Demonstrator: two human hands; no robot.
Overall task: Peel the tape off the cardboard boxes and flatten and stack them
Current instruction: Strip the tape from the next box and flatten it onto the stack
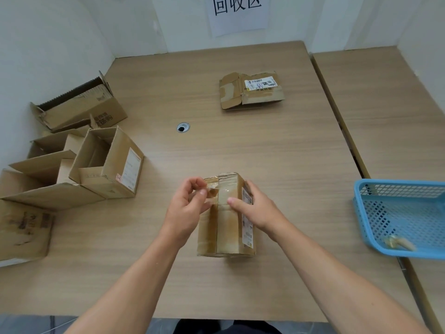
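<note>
Tape [212,189], glossy and indistinct, is pinched in our left hand [186,209]; our right hand [256,209] clasps the box [226,229], fingers partly hidden.

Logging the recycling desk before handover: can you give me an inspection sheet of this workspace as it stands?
Surface: wooden table, bare wood between the items.
Job's things: taped box upright near the front edge; flattened box at the far side; open boxes grouped at left.
Clutter: blue basket at right, tape scraps inside.
Hands: left hand pinches the tape strip at the box's top; right hand grips its right side, thumb on the front.
Cables: nothing seen; a cable hole in the table.
Surroundings: white walls, paper sign, second table to the right.
</note>
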